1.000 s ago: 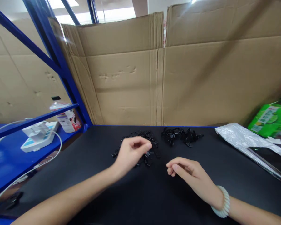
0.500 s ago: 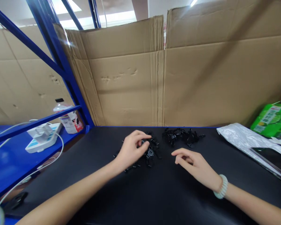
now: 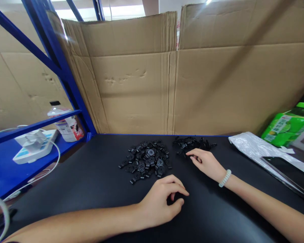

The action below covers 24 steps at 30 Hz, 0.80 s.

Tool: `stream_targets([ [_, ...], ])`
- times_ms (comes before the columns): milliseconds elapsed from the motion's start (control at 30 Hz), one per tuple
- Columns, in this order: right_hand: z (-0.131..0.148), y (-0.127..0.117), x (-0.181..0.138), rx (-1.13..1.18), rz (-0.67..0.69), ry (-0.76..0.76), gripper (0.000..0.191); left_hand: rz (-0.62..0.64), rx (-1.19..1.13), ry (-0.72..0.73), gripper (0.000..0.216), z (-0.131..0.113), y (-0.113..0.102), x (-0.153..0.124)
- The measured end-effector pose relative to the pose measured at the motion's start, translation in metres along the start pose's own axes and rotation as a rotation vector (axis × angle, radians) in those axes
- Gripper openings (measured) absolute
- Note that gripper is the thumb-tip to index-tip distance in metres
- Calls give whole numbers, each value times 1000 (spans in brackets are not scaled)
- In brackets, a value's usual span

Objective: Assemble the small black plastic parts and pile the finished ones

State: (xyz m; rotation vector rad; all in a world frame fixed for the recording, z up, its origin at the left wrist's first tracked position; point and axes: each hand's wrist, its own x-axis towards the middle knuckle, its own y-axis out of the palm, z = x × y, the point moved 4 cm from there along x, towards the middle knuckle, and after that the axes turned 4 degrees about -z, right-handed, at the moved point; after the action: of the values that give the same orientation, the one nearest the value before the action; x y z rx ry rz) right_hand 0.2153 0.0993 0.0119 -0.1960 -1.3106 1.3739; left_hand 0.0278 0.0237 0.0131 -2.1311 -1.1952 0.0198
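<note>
My left hand [image 3: 163, 200] is low over the black tabletop, in front of a heap of small black plastic parts [image 3: 150, 160]. Its fingers are bent, a gap shows between thumb and forefinger, and nothing is visible in it. Several parts in the heap have round, perforated discs. At the near edge of a second, smaller pile of black parts [image 3: 190, 143] is my right hand [image 3: 206, 165], wearing a pale beaded bracelet. Its thumb and forefinger are apart; whether the forefinger touches the small piece at its tip I cannot tell.
Cardboard [image 3: 131, 98] stands along the table's back edge. At right lie a silvery bag [image 3: 253, 145], a dark phone [image 3: 288, 172] and a green bottle [image 3: 286, 126]. A blue frame, a white power strip [image 3: 35, 148] with cables and a labelled bottle [image 3: 69, 130] are at left.
My left hand has come away from the larger heap, toward me and to the right, uncovering it. The right hand has moved forward to the smaller pile. The view has shifted slightly.
</note>
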Motion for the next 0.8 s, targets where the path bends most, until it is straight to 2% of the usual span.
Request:
stream_targets([
  [133, 1, -14, -1, -58, -69, 0, 25, -1, -20, -2, 26, 0, -1, 0],
  [267, 13, -18, -4, -434, -66, -203, 38, 5, -29, 2, 25, 1, 0, -2],
  [367, 19, -15, -7, -710, -8, -269, 46, 10, -24, 8, 26, 1, 0, -1],
  [433, 21, -15, -8, -797, 9, -307, 43, 15, -20, 7, 26, 0, 1, -1],
  [600, 21, -18, -9, -743, -33, -366, 30, 21, -8, 9, 25, -1, 1, 0],
  [800, 24, -20, -9, -717, -24, -333, 41, 34, -9, 9, 26, -1, 1, -1],
])
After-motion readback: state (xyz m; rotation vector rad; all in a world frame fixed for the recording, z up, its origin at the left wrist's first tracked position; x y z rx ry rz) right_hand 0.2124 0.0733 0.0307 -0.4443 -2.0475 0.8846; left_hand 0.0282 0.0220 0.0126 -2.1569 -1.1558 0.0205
